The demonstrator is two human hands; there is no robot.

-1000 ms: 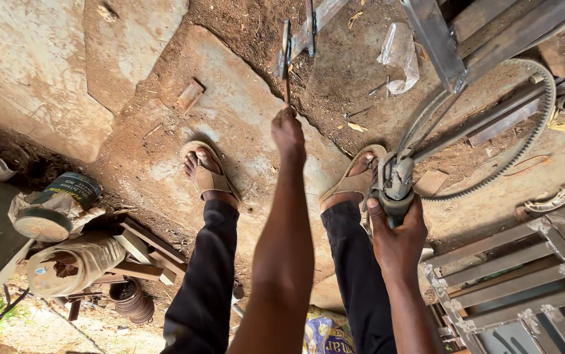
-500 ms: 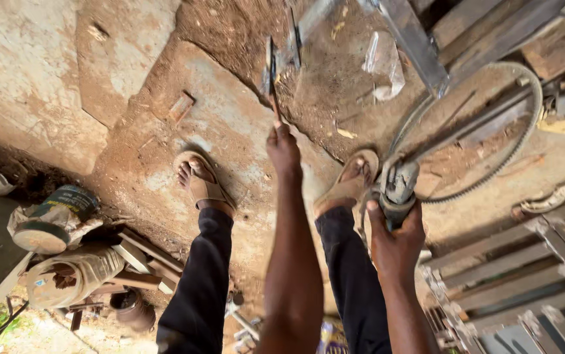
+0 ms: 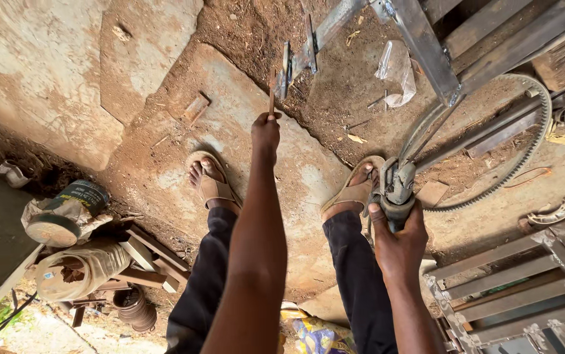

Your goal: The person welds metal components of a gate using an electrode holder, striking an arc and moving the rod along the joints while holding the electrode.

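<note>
On a dirt and concrete workshop floor (image 3: pixel 131 78), we work standing in sandals.
Our left hand (image 3: pixel 266 129) pinches a thin rod (image 3: pixel 272 98) reaching toward a metal bracket (image 3: pixel 297 58); our right hand (image 3: pixel 399 239) is clenched around a grey power tool (image 3: pixel 396 190) beside a toothed ring gear (image 3: pixel 531 141).

Toothed ring (image 3: pixel 536 141): far arc hidden behind steel frame (image 3: pixel 426 39), which is cut off by the top edge. Grille (image 3: pixel 531 288) below the ring is cut by the right and bottom edges. Tool head beside ring hidden by right hand (image 3: pixel 397 246).
</note>
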